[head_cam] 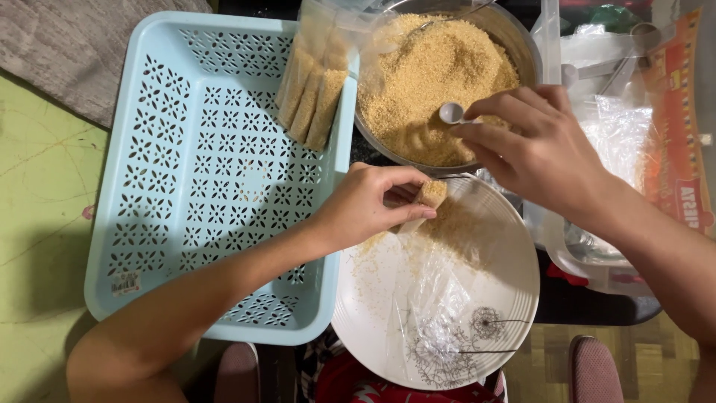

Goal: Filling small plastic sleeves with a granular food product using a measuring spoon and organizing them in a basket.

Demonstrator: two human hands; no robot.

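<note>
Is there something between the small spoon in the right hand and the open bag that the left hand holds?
Nothing visible. The spoon in the right hand is over the bowl; the bag in the left hand is just below it.

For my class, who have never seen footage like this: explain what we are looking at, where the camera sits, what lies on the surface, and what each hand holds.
One picture, taken by a camera worn on a person's head, looking down at their own bare hands. The left hand pinches a small clear bag filled with golden crumbs over a white plate. The right hand holds a small white scoop above a metal bowl of the same crumbs. To the left lies a pale blue basket holding a few filled packets.
</note>
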